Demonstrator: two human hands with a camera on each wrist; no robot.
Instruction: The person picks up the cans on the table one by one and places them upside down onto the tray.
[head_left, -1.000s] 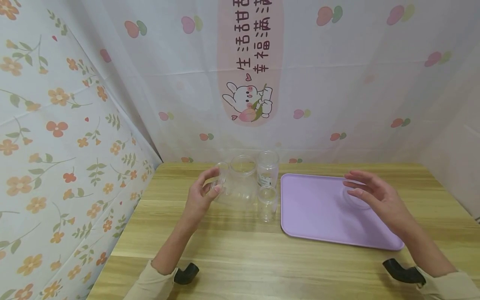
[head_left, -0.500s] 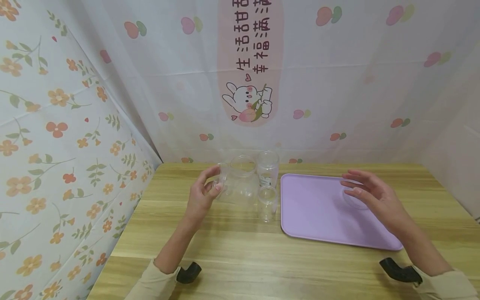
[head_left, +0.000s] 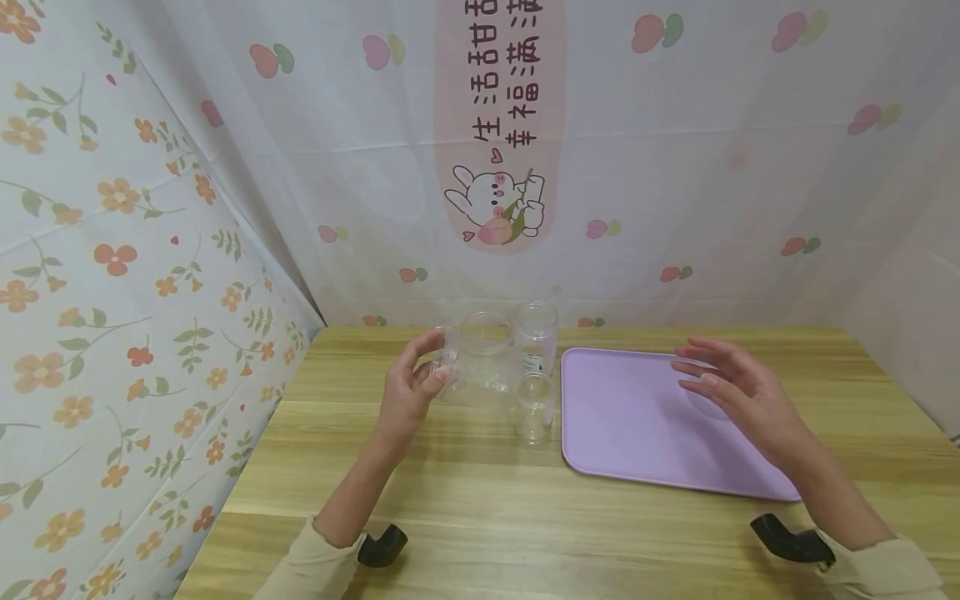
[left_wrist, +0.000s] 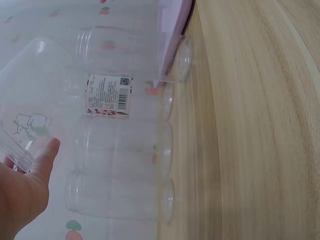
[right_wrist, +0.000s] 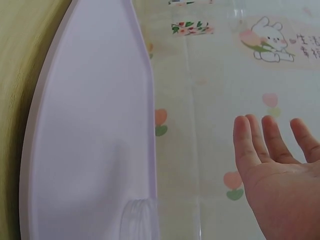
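My left hand (head_left: 411, 387) grips a clear plastic jar (left_wrist: 42, 75) near its threaded mouth, thumb on one side and fingers around the other. The jar lies tilted on its side in the air, its base toward the right in the head view. Behind and beside it, several similar clear jars stand upright on the table, among them a small front jar (head_left: 534, 408) and a labelled jar (left_wrist: 110, 95). My right hand (head_left: 750, 404) hovers over the purple tray (head_left: 622, 417), fingers spread and palm bare. Partly hidden behind that hand, another clear jar (right_wrist: 139, 220) stands on the tray.
The wooden table (head_left: 465, 517) meets a printed curtain (head_left: 675, 167) at its back edge and a flowered cloth (head_left: 135, 333) on the left. The tray's raised rim borders the standing jars. Black curved pieces (head_left: 793, 540) show at both sleeves.
My left hand has shifted slightly right with the jar, whose base has swung upward so it lies nearer level. My right hand has drifted a little left over the tray.
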